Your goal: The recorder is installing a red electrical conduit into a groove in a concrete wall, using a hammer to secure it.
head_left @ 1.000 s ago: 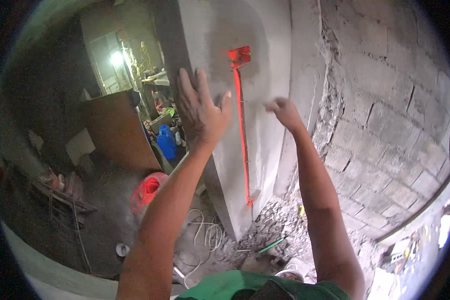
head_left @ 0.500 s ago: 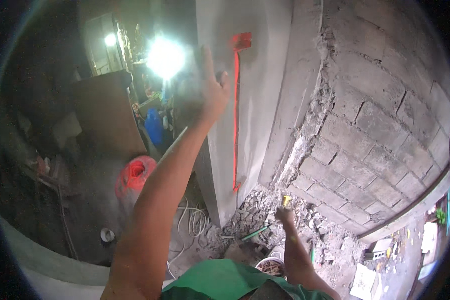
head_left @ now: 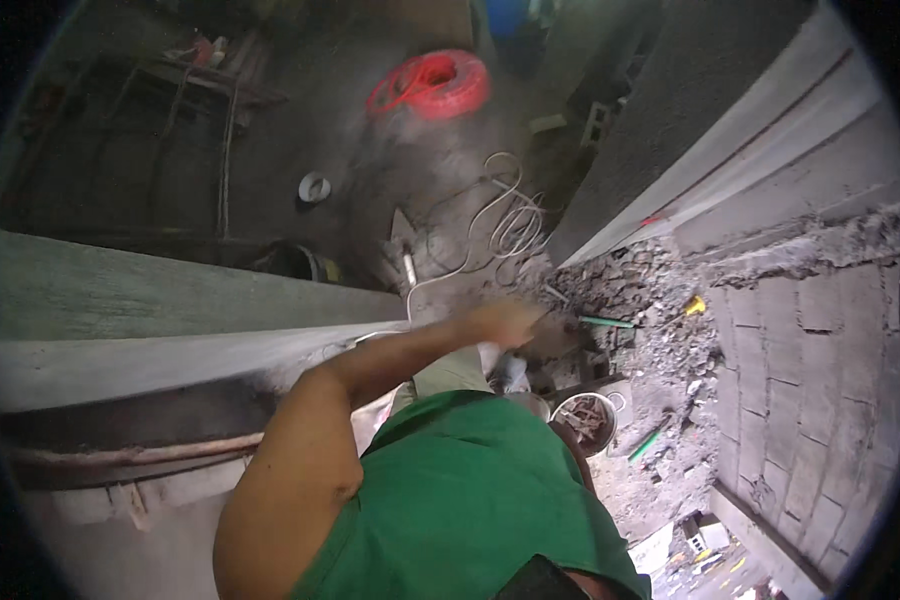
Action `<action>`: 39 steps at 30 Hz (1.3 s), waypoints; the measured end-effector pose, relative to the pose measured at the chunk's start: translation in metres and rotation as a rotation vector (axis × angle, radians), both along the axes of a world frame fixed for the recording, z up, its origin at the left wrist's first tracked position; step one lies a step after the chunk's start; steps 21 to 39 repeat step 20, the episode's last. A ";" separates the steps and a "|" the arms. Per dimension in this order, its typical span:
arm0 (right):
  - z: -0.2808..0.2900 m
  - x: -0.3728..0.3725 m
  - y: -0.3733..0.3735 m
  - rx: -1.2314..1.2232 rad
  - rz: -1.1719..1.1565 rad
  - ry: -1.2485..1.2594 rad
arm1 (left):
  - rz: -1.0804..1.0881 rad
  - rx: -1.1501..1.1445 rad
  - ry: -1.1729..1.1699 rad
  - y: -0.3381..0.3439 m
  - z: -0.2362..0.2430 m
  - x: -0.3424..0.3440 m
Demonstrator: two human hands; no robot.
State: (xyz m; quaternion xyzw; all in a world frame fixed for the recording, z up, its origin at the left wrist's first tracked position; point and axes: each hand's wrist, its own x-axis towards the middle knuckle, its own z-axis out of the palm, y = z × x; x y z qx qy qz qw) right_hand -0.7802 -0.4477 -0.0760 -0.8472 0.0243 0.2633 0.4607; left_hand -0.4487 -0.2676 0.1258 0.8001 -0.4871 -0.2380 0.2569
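My left hand (head_left: 510,325) reaches across in front of my green shirt and is smeared by motion, so its fingers cannot be read. It is over the ground beside a dark patch of debris, with a short green stick (head_left: 607,322) just to its right. My right hand does not show; only a sliver of that arm (head_left: 574,442) appears between the shirt and a white bucket (head_left: 588,422) holding brownish scraps. A yellow object (head_left: 695,305) lies on the rubble (head_left: 660,345) near the block wall. A trowel (head_left: 407,252) rests on the floor, left of my left hand.
A pale cable (head_left: 515,225) lies coiled on the floor, with a red coil of hose (head_left: 440,85) farther back. The block wall (head_left: 810,400) stands at right, a grey column (head_left: 690,150) behind the rubble. A low wall (head_left: 170,300) runs along the left.
My view has swung down and leftward. My left arm, raised beside the column before, is lowered across my body. My right hand, formerly over the rubble by the yellow object, has gone out of sight.
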 end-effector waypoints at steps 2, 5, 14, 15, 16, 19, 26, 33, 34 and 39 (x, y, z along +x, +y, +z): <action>0.006 -0.015 -0.004 0.011 -0.151 0.189 | -0.376 0.635 -0.007 0.080 -0.068 -0.045; 0.041 -0.007 -0.002 0.058 -0.150 0.261 | 0.146 0.267 0.143 0.156 -0.086 -0.118; 0.082 0.053 0.013 0.381 0.029 0.612 | 0.649 0.159 0.849 0.194 -0.092 -0.010; 0.072 0.059 0.016 0.417 0.021 0.573 | 0.788 0.082 0.816 0.197 -0.111 0.011; 0.063 0.064 0.019 0.499 -0.008 0.680 | 0.787 0.070 0.846 0.202 -0.133 0.029; 0.046 0.088 0.028 0.579 -0.069 0.820 | 1.216 -0.209 1.175 0.227 -0.195 0.087; 0.044 0.099 0.034 0.541 -0.073 0.845 | 1.262 -0.208 1.243 0.239 -0.214 0.109; 0.044 0.099 0.034 0.541 -0.073 0.845 | 1.262 -0.208 1.243 0.239 -0.214 0.109; 0.044 0.099 0.034 0.541 -0.073 0.845 | 1.262 -0.208 1.243 0.239 -0.214 0.109; 0.044 0.099 0.034 0.541 -0.073 0.845 | 1.262 -0.208 1.243 0.239 -0.214 0.109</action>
